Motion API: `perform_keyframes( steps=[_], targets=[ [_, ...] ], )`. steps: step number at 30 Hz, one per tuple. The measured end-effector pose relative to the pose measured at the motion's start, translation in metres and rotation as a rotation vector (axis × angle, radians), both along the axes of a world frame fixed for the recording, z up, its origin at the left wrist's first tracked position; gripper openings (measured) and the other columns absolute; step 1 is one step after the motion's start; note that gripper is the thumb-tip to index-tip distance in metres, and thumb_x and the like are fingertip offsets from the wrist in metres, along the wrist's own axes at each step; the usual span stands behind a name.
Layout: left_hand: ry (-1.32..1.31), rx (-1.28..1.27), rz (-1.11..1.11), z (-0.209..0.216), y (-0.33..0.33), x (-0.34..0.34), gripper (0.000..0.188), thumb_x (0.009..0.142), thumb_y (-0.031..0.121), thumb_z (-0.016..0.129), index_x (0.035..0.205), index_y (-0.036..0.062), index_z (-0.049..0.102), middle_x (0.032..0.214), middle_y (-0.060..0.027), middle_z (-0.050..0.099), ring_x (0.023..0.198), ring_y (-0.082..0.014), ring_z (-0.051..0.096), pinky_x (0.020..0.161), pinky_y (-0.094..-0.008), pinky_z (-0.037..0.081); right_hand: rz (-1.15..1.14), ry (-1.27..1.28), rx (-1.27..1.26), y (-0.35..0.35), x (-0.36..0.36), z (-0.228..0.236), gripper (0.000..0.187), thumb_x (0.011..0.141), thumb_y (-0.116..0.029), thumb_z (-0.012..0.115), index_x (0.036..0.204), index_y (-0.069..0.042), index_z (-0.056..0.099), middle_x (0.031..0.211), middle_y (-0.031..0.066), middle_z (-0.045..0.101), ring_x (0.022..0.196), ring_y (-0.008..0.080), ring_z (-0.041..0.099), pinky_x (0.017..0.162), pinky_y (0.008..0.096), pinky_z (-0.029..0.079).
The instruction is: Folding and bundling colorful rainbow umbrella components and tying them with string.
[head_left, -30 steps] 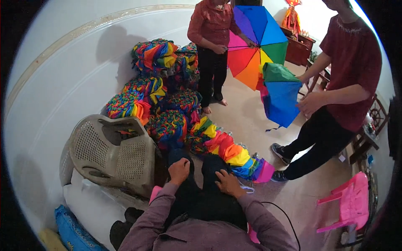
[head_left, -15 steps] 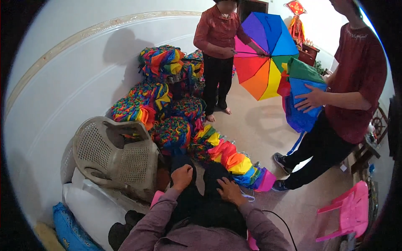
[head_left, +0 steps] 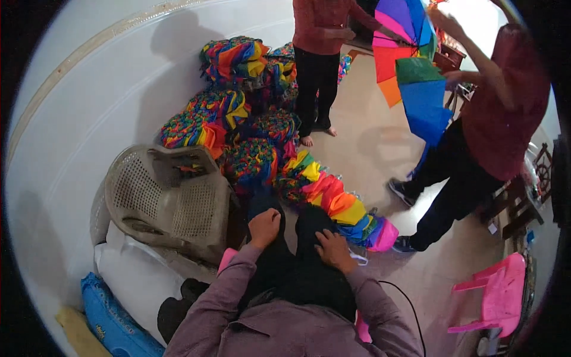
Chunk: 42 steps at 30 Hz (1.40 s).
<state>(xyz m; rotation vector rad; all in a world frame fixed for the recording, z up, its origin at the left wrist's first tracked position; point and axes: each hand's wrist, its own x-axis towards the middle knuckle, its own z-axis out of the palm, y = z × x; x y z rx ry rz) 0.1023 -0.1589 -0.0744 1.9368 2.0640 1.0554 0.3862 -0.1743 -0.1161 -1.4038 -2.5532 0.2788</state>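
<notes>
My left hand [head_left: 264,228] rests on my left thigh, its fingers curled into a loose fist with no object showing in it. On my right thigh lies my right hand [head_left: 335,250], empty, fingers apart. Just ahead of my knees runs a row of rainbow-coloured folded umbrellas [head_left: 336,202] on the floor, ending near my right hand. A standing person holds an open rainbow umbrella [head_left: 386,64]. In front of another person at the right hangs a partly folded umbrella [head_left: 423,101], green and blue on the side I see.
Piled bundles of rainbow fabric [head_left: 205,122] stand against the left wall. A grey plastic armchair [head_left: 199,211] is at my left, near a blue printed bag [head_left: 110,315]. To the right are a pink plastic chair [head_left: 499,291] and a black cable [head_left: 410,312] on the floor.
My view has tilted downward. The person at the right has raised one hand off the partly folded umbrella and leaned. My hands have stayed on my thighs.
</notes>
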Motion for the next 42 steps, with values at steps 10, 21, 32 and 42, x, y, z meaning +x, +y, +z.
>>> perform_keyframes(
  steps=[10,21,32,42],
  targets=[
    [0.006,0.005,-0.030,-0.016,0.007,0.004,0.021,0.098,0.031,0.066,0.104,0.0123,0.074,0.095,-0.0121,0.075,0.088,-0.0365,0.071,0.074,-0.0485,0.055,0.050,0.085,0.141,0.010,0.002,-0.011,0.043,0.093,-0.027,0.069,0.132,-0.011,0.064,0.126,0.0168,0.064,0.107,0.0382,0.064,0.091,0.0495,0.050],
    [-0.027,-0.055,-0.038,-0.017,-0.013,0.020,0.023,0.098,0.032,0.067,0.106,0.0116,0.074,0.094,-0.0130,0.074,0.089,-0.0367,0.070,0.074,-0.0505,0.054,0.017,0.192,0.079,-0.002,0.013,-0.009,0.035,0.095,-0.029,0.067,0.125,-0.011,0.066,0.102,0.0197,0.063,0.091,0.0406,0.067,0.072,0.0522,0.056],
    [0.028,-0.077,-0.048,-0.018,-0.003,0.018,0.023,0.098,0.031,0.067,0.106,0.0107,0.073,0.093,-0.0133,0.074,0.087,-0.0370,0.070,0.076,-0.0506,0.054,0.048,0.199,0.013,0.002,0.014,0.002,0.037,0.096,-0.030,0.067,0.127,-0.009,0.067,0.116,0.0169,0.065,0.105,0.0383,0.067,0.085,0.0481,0.056],
    [0.026,-0.010,-0.052,-0.023,0.002,0.015,0.021,0.097,0.030,0.067,0.104,0.0114,0.073,0.094,-0.0144,0.075,0.090,-0.0375,0.071,0.077,-0.0510,0.054,0.044,0.210,-0.053,0.010,0.009,0.000,0.037,0.096,-0.028,0.066,0.127,-0.008,0.067,0.126,0.0155,0.065,0.110,0.0368,0.067,0.092,0.0462,0.056]
  ],
)
